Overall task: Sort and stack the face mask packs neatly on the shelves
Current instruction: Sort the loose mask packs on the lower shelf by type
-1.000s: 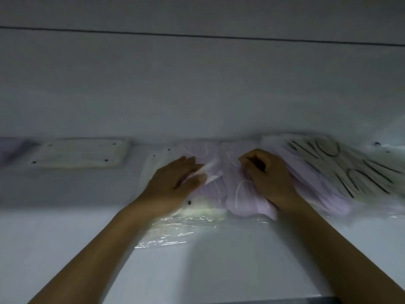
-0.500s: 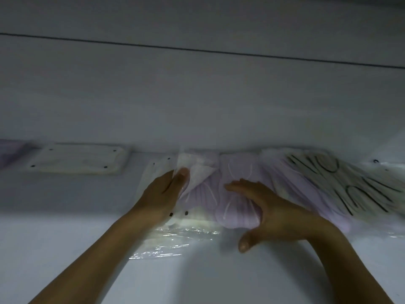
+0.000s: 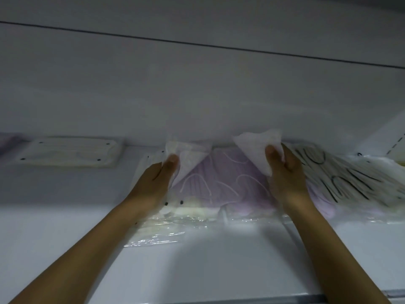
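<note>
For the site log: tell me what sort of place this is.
Probably a stockroom or shop storage shelf: a white shelf holds plastic-wrapped face mask packs, purple masks in the middle, a white pack lying to the left.

- The lilac mask pack (image 3: 221,185) is the landmark; it lies at the middle of the white shelf (image 3: 197,266), close to the back wall (image 3: 197,95)
- Nearer the camera than the pack, past a fringe of clear wrap (image 3: 162,232), the shelf board is bare; both forearms pass over it
- Left of the pack, beyond the left hand (image 3: 153,185), is a strip of bare board; then a flat white pack (image 3: 68,153) lies by the wall
- Right of the pack, the right hand (image 3: 285,172) and a tilted pack with black loops (image 3: 341,178) block the way
- Above the pack, the room looks low
</note>
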A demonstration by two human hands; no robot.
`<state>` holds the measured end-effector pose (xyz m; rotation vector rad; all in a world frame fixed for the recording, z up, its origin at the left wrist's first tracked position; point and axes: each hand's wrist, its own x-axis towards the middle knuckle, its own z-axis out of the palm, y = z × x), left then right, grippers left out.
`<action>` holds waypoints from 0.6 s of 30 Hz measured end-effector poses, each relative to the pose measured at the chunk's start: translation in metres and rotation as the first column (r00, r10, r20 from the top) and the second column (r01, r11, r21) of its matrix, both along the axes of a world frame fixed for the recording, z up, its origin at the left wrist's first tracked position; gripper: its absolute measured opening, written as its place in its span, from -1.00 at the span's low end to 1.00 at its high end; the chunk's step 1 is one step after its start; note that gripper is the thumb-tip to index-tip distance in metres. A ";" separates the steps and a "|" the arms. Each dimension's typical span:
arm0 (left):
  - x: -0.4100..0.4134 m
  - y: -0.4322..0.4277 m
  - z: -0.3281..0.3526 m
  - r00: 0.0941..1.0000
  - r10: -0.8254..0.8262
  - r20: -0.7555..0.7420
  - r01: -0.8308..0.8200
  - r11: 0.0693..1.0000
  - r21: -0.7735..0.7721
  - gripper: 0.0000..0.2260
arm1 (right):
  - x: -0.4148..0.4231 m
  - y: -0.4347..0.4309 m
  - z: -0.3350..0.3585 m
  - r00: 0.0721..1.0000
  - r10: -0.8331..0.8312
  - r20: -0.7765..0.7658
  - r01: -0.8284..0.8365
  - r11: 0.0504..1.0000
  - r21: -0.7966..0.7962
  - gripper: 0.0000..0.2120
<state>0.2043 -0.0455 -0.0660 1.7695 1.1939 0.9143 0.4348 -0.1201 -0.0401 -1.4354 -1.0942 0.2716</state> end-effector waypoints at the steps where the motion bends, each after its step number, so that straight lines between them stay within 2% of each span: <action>1: 0.000 0.000 0.001 1.000 0.021 0.012 -0.021 1.000 -0.005 -0.59 | -0.001 -0.001 -0.003 0.986 0.051 0.158 -0.052 0.999 0.000 -0.79; 3: 0.001 -0.001 0.001 0.997 0.063 0.035 -0.062 0.998 -0.013 -0.62 | -0.008 -0.003 -0.012 0.908 0.255 0.333 -0.205 0.963 -0.177 -0.75; 4: 0.000 -0.001 0.001 0.996 0.078 0.047 -0.078 0.997 -0.011 -0.65 | -0.013 -0.004 -0.017 0.835 0.371 0.407 -0.259 0.917 -0.304 -0.71; 6: 0.000 -0.001 0.003 0.992 0.103 0.078 -0.103 0.995 -0.006 -0.65 | -0.019 -0.003 -0.026 0.665 0.504 0.551 -0.227 0.840 -0.494 -0.51; 7: 0.000 -0.001 0.003 0.988 0.113 0.103 -0.114 0.994 -0.001 -0.65 | -0.020 -0.003 -0.030 0.634 0.517 0.575 -0.207 0.830 -0.518 -0.45; 10: -0.001 -0.001 0.002 0.974 0.127 0.190 -0.143 0.987 0.074 -0.62 | -0.017 0.001 -0.033 0.668 0.431 0.607 -0.261 0.899 -0.352 -0.68; 12: -0.003 -0.001 0.000 0.970 0.142 0.198 -0.180 0.966 0.188 -0.56 | -0.018 0.002 -0.032 0.688 0.391 0.612 -0.263 0.919 -0.292 -0.67; 14: -0.007 -0.003 -0.001 0.978 0.148 0.144 -0.186 0.934 0.306 -0.59 | -0.024 0.001 -0.034 0.633 0.414 0.654 -0.288 0.910 -0.298 -0.64; 16: -0.009 -0.005 -0.003 0.991 0.116 0.061 -0.131 0.910 0.395 -0.65 | -0.030 0.000 -0.033 0.582 0.485 0.652 -0.309 0.874 -0.375 -0.60; 18: -0.010 -0.006 -0.005 0.991 0.049 -0.127 0.012 0.899 0.438 -0.67 | -0.030 -0.001 -0.030 0.651 0.529 0.544 -0.312 0.840 -0.444 -0.50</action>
